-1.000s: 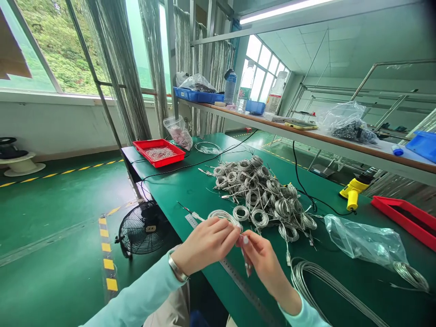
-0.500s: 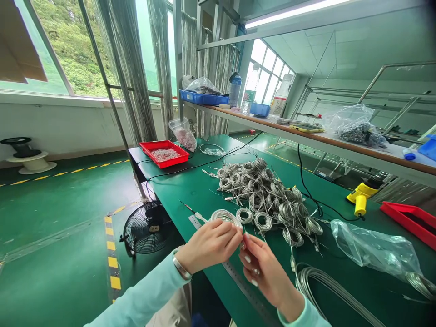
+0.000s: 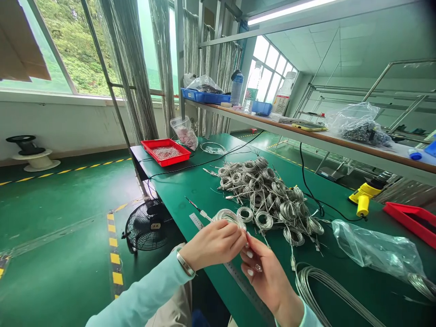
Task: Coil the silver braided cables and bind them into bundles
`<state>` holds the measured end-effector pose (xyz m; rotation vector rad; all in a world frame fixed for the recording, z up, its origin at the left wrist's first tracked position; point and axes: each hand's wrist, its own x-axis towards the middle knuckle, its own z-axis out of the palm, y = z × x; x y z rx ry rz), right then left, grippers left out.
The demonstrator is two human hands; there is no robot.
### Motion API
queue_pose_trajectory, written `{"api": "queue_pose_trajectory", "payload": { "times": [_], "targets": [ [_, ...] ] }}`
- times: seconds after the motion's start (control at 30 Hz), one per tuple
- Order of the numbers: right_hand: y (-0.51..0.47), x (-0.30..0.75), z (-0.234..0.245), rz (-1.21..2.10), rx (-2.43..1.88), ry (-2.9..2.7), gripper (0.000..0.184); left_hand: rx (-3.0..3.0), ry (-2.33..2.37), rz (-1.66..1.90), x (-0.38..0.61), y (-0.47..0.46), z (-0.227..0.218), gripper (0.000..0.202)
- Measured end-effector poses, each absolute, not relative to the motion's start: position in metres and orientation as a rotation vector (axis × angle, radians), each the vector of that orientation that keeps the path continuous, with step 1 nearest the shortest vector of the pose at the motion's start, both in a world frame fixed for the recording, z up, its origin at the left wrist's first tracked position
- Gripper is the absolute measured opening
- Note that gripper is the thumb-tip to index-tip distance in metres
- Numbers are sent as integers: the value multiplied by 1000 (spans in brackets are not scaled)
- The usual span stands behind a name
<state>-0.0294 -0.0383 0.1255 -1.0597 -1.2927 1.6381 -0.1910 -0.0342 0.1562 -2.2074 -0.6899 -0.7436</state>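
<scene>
My left hand (image 3: pixel 218 245) is closed on a coil of clear-jacketed cable (image 3: pixel 227 215), whose stripped end points away to the left over the table. The fingertips of my right hand (image 3: pixel 264 268) pinch together against the near side of the same coil, touching my left fingers. What exactly lies between the right fingertips is hidden. Just beyond the hands rests a heap of coiled cables (image 3: pixel 259 190), some with metal plugs showing. Beneath my hands a steel ruler (image 3: pixel 243 284) lies along the table's near edge.
A red tray (image 3: pixel 166 153) of thin pieces stands at the far left of the green table (image 3: pixel 190 184). To the right are a yellow heat gun (image 3: pixel 364 196), a clear plastic bag (image 3: pixel 378 245) and longer cables (image 3: pixel 334 290). A black fan (image 3: pixel 146 227) stands on the floor.
The view has shifted slightly. Both hands stay together at the coil, with only a small shift of the fingers.
</scene>
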Motion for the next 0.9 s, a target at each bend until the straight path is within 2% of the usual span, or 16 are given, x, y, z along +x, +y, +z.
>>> {"api": "queue_pose_trajectory", "payload": {
  "times": [0.07,0.13,0.23,0.3,0.37,0.4,0.53,0.63,0.7,0.73,0.83,0.9],
  "targets": [
    [-36,-23,128,1429,-1025,-1601,31,-2259,-736,-785,-195,-34,158,9],
    [-30,-11,133,797,-891,-2048,22,-2365,-776,-837,-199,-35,162,10],
    [-17,7,144,-228,-636,-2286,8,-2509,-763,-891,-203,-36,166,9],
    [-12,12,147,-552,-472,-2329,12,-2551,-731,-903,-201,-36,167,11],
    [-11,8,143,-505,-367,-2367,20,-2551,-703,-899,-198,-36,167,12],
    [-13,4,139,-334,-386,-2351,24,-2528,-697,-892,-196,-36,166,12],
    [-32,-24,118,866,-822,-1813,36,-2298,-707,-800,-190,-34,160,10],
    [-40,-33,114,1261,-971,-1605,37,-2230,-722,-753,-192,-34,158,9],
    [-36,-26,120,1200,-931,-1802,37,-2320,-778,-809,-197,-35,159,10],
    [-33,-20,124,1030,-877,-1972,36,-2386,-802,-847,-200,-35,160,10],
    [-23,-2,139,170,-632,-2367,27,-2562,-786,-904,-205,-37,164,11],
    [-18,5,148,-212,-528,-2422,27,-2632,-739,-905,-206,-37,164,13]
  ]
}}
